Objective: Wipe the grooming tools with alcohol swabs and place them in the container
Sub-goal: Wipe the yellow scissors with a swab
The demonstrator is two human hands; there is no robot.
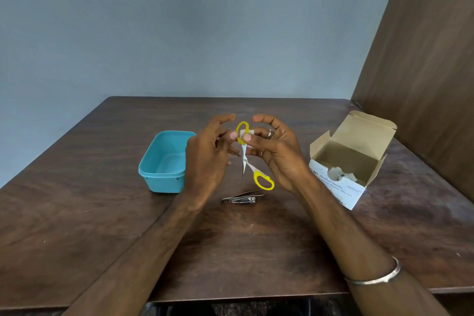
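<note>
Both hands meet above the surface (77, 213); the left hand (207, 159) pinches the open yellow scissors (246, 155), the right hand (275, 151) pinches a swab (249, 133) on the upper handle; bare blades could nick a finger; teal container (164, 161) sits at nine o'clock.

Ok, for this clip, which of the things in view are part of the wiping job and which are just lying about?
Part of the job:
- scissors, yellow-handled, held by the left hand and right hand
- white swab, pinched against the upper handle
- nail clipper and tweezers on the table
- blue container
- alcohol swab box, open

Just there:
- rings and bangle
- table
</note>
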